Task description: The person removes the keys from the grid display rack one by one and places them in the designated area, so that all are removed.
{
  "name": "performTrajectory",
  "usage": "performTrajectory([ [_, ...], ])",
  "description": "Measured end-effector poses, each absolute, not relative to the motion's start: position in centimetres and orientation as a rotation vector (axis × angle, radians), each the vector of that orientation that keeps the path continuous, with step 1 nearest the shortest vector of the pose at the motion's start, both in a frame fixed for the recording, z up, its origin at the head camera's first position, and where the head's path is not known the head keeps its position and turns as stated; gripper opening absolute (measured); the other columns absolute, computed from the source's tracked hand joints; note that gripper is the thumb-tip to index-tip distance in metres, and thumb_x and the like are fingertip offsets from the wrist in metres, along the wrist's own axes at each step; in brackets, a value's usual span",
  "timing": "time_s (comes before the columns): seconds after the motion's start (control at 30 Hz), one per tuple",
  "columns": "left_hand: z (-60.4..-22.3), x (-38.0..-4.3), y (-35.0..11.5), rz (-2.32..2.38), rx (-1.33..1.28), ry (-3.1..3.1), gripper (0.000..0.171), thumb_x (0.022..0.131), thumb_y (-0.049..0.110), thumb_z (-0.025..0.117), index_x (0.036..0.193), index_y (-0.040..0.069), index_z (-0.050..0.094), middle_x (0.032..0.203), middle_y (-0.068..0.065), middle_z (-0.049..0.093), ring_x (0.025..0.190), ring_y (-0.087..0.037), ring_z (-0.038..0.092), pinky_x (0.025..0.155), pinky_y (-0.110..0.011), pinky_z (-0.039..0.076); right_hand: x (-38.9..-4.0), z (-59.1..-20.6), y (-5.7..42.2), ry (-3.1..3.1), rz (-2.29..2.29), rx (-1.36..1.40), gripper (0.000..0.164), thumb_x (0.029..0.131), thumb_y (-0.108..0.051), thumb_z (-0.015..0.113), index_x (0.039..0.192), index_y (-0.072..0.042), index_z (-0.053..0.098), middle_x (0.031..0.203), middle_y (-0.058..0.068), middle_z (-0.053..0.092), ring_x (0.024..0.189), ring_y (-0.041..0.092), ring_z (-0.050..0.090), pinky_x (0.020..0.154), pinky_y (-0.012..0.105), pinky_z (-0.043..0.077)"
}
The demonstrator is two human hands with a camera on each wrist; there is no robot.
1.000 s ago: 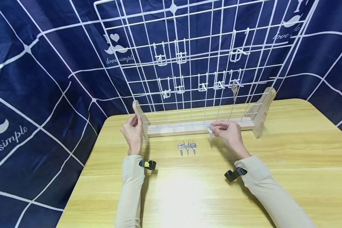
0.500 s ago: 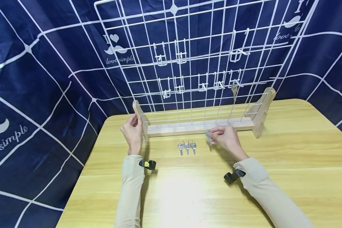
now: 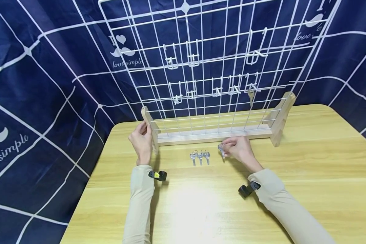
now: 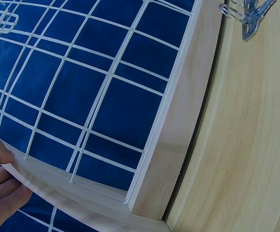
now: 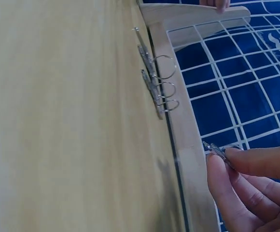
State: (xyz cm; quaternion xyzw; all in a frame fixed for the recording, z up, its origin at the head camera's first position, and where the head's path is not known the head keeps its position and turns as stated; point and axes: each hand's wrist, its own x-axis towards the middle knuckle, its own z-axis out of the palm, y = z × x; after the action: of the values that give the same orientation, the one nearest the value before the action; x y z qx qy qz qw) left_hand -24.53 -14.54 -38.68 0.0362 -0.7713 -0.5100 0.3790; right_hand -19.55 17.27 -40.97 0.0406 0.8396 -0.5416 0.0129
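Seemingly for set-down, a key (image 3: pixel 221 151) is pinched in the right hand (image 3: pixel 239 149) — alignment beside three keys (image 3: pixel 200 158) likely needed — and the stand (image 3: pixel 186 139) in the left hand (image 3: pixel 141 140).

The head view looks forward and down at the wire grid (image 3: pixel 203 80); both wrist views, closer, share its wooden base (image 3: pixel 189 140), the right facing left.

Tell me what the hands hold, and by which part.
Right hand: a key, pinched near its ringed end. Left hand: the wooden side support, by its edge.
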Motion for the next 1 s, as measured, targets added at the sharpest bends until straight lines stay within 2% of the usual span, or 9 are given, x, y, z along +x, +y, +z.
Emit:
performTrajectory([
  [0.47, -38.6, -24.6, -14.6, -1.328, 0.095, -1.966, 0.022, 0.085, -0.002, 0.067, 0.106, -0.008, 0.070, 0.096, -0.022, 0.070, 0.085, -0.031, 0.071, 0.075, -0.038, 0.059, -19.9, -41.6, 16.3, 2.606, -1.577, 0.152, 0.019, 0.084, -0.005, 0.072, 0.100, 0.006, 0.071, 0.091, 0.021, 0.071, 0.061, 0.014, 0.068, 0.060, 0.026, 0.059],
  [1.0, -38.5, -24.6, -14.5, -1.332, 0.104, -1.970, 0.022, 0.084, -0.002, 0.067, 0.105, -0.008, 0.070, 0.095, -0.023, 0.070, 0.085, -0.031, 0.071, 0.075, -0.038, 0.059, -20.2, -41.9, 14.8, 2.594, -1.535, 0.120, 0.011, 0.082, -0.001, 0.073, 0.090, 0.007, 0.070, 0.074, 0.013, 0.070, 0.056, 0.015, 0.067, 0.057, 0.027, 0.059],
])
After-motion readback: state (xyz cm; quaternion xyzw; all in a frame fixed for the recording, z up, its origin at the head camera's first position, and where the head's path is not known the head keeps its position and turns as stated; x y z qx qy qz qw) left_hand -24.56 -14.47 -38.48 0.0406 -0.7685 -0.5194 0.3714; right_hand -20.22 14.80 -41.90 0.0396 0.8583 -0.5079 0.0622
